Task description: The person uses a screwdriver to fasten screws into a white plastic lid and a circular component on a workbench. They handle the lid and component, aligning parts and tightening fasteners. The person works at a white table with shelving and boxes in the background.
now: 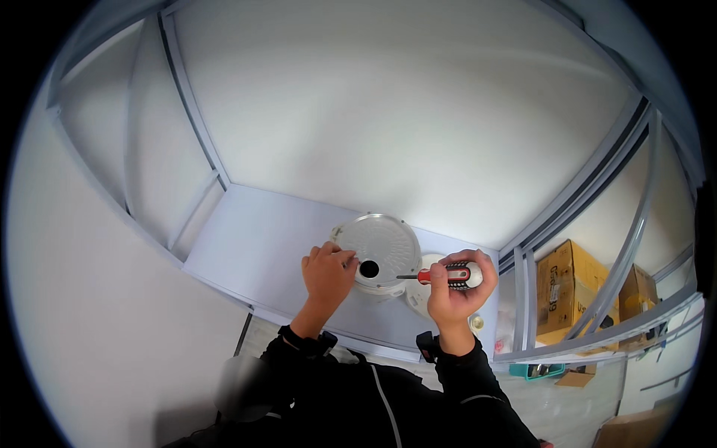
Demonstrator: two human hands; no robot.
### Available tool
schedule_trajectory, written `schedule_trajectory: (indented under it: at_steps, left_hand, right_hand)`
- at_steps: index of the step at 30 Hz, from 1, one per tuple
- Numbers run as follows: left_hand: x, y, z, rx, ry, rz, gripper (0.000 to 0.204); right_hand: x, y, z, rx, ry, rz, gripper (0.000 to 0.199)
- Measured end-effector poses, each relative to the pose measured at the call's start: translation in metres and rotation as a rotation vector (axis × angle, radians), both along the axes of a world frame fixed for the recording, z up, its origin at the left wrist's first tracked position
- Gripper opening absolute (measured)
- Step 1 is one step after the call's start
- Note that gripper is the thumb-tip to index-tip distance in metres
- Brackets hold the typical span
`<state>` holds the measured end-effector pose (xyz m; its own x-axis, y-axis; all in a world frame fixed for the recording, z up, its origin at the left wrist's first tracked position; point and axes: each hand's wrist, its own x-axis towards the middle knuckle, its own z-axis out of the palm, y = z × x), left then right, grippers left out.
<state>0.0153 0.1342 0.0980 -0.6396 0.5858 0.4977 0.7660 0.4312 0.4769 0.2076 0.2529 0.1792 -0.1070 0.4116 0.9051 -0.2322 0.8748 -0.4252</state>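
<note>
A round white appliance part (385,243) with a metal rim and a dark round hole lies on the table. Over its left side is my left hand (327,275), thumb and fingertips pinched together; whatever is between them is too small to make out. My right hand (459,299) is wrapped round a screwdriver (442,277) with a red, black and white handle. Its shaft points left, and the tip is over or near the right part of the metal face; contact cannot be judged. Partly behind the right hand sits a second white round part (419,295).
A pale table (254,231) stands against a white wall inside a grey metal frame (196,112). Near its right front is a small round container (476,322). Beyond the right frame are cardboard boxes (560,287) and a teal basket (534,371) on the floor.
</note>
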Motion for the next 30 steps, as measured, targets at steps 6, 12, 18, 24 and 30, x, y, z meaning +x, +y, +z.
schedule_trajectory:
  at_steps: [6, 12, 18, 24, 30]
  left_hand:
    - [-0.007, 0.003, 0.000, -0.074, -0.046, -0.080, 0.014]
    - [-0.020, 0.003, 0.005, -0.093, -0.074, -0.240, 0.018]
    - [-0.036, 0.008, 0.005, -0.106, -0.075, -0.377, 0.017]
    - [-0.043, 0.013, 0.015, -0.158, -0.119, -0.501, 0.007]
    - [-0.043, 0.020, 0.020, -0.022, -0.222, -0.667, 0.004]
  right_hand:
    - [0.005, -0.003, 0.002, 0.003, 0.011, -0.088, 0.067]
    - [0.001, -0.012, 0.008, -0.043, 0.004, -0.166, 0.067]
    - [-0.007, -0.023, 0.007, -0.084, 0.001, -0.202, 0.069]
    - [-0.011, -0.028, 0.009, -0.050, -0.017, -0.270, 0.071]
    - [-0.018, -0.037, 0.015, -0.108, 0.053, -0.244, 0.074]
